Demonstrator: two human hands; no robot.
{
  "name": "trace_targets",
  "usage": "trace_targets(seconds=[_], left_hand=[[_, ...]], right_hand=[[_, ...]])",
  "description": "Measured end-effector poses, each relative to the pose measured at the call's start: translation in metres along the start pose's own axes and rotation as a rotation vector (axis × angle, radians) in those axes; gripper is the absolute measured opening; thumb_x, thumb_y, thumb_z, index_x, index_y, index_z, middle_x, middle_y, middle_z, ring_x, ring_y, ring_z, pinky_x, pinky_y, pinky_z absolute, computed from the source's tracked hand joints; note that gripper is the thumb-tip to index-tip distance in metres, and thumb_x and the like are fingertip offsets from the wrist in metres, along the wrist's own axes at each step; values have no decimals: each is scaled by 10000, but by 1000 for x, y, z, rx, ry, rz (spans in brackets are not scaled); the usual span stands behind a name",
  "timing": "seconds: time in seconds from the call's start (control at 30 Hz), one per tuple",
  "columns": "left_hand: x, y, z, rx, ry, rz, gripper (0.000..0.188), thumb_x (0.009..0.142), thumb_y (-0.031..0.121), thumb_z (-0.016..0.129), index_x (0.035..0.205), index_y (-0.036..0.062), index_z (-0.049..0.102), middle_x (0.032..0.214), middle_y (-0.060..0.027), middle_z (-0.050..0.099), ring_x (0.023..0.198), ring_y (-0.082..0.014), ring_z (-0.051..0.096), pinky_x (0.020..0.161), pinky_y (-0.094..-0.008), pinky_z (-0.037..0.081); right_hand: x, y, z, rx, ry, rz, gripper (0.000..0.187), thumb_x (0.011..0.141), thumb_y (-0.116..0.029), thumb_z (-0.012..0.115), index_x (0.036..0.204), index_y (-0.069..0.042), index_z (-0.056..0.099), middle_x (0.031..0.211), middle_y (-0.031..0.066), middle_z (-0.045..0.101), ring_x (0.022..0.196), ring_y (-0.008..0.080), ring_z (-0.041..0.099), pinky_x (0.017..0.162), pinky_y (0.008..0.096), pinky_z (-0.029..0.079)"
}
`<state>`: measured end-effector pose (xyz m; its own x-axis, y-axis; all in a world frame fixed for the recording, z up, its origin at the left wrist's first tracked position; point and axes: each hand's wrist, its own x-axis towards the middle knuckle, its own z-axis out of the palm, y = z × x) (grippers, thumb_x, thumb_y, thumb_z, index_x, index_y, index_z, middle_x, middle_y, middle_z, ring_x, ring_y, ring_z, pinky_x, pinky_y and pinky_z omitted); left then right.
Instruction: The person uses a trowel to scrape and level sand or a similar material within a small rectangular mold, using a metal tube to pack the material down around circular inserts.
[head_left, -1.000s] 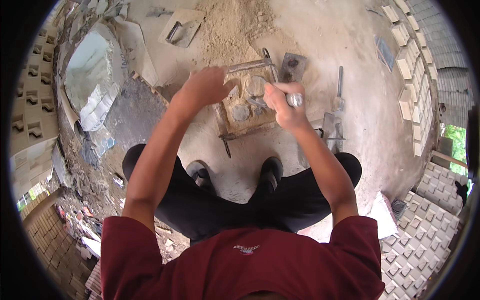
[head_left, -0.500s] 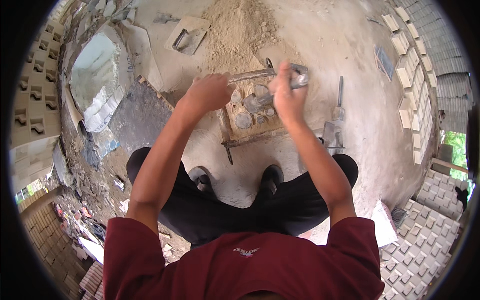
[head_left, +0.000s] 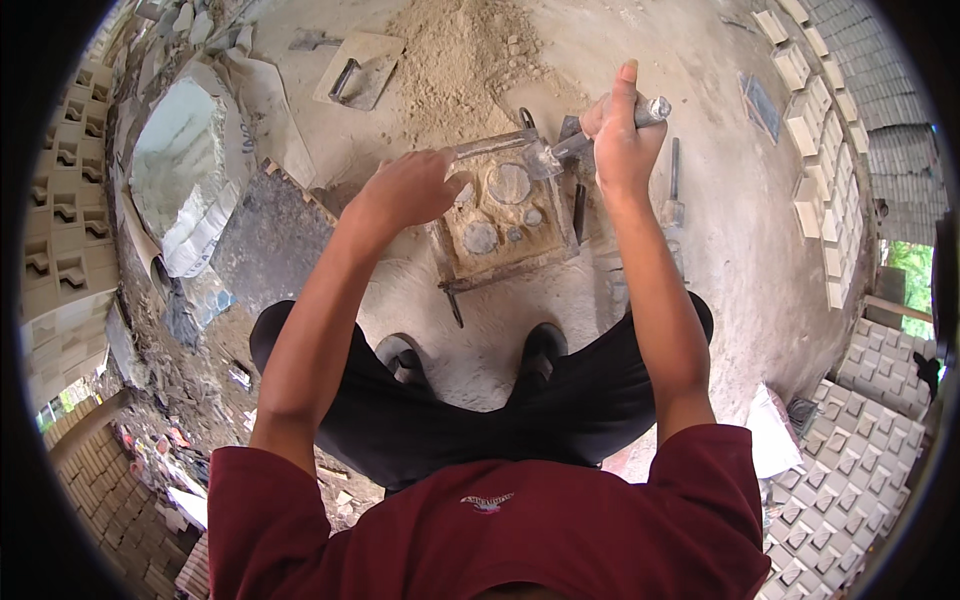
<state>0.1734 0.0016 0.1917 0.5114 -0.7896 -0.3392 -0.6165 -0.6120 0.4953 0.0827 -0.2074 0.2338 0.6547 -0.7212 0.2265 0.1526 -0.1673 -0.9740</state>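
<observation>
A square mould frame point(head_left: 500, 272) lies on the floor before my feet, filled with sandy material. Several round grey discs point(head_left: 481, 237) of different sizes are set in its surface. My left hand point(head_left: 405, 188) has its fingers curled over the frame's far left corner, covering that edge. My right hand point(head_left: 625, 140) is wrapped round the grey handle of a trowel point(head_left: 543, 160), thumb pointing up. The trowel's blade, smeared with pale material, is over the frame's far right corner.
A sand heap point(head_left: 465, 60) rises just beyond the frame. A float point(head_left: 362, 72) lies to its left. On the far left sits an opened sack point(head_left: 185, 150) of white powder. Another long-handled tool point(head_left: 674, 185) lies right of the frame. Stacked pale blocks point(head_left: 830, 190) line the right side.
My right hand has swung out to the right and away from me with the trowel, uncovering more discs. My left hand stays by the frame's far left corner.
</observation>
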Motion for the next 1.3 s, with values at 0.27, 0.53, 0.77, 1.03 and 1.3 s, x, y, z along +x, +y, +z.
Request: trace_targets(seconds=[0.27, 0.53, 0.77, 1.03, 1.3], left_hand=[[2, 1, 1, -5, -22, -5, 536, 966, 410, 473, 1282, -20, 530, 1253, -233, 590, 1204, -366, 536, 1025, -438, 395], [5, 4, 2, -17, -36, 11, 544, 964, 411, 479, 1307, -9, 518, 1274, -225, 582, 1219, -360, 528, 1034, -427, 395], [11, 6, 2, 0, -104, -35, 545, 971, 412, 467, 1334, 6, 495, 1307, -220, 559, 1240, -352, 511, 1042, -427, 385], [10, -6, 9, 4, -51, 1, 508, 969, 377, 481, 1297, -9, 516, 1234, -240, 595, 1189, -366, 547, 1002, -428, 418], [5, -7, 8, -1, -44, 24, 530, 964, 402, 490, 1298, -7, 520, 1248, -233, 591, 1168, -368, 559, 980, -431, 428]], right_hand=[[-6, 55, 2, -219, -111, 6, 551, 1010, -335, 519, 529, -120, 360, 478, -43, 362, 418, 68, 303, 429, 272, 242], [-5, 48, 0, -15, -397, 77, 443, 955, -106, 503, 535, -80, 366, 512, -36, 345, 474, 75, 296, 459, 283, 237], [10, 61, -11, 115, -714, 99, 350, 882, -81, 512, 554, -61, 390, 522, -60, 353, 499, 56, 283, 461, 282, 229], [16, 47, -13, 98, -646, 107, 341, 885, -63, 492, 566, -64, 373, 560, -47, 358, 529, 65, 305, 472, 284, 246], [-9, 34, 16, -173, -289, -54, 417, 934, -107, 521, 549, -38, 378, 493, -37, 360, 477, 66, 332, 448, 296, 245]])
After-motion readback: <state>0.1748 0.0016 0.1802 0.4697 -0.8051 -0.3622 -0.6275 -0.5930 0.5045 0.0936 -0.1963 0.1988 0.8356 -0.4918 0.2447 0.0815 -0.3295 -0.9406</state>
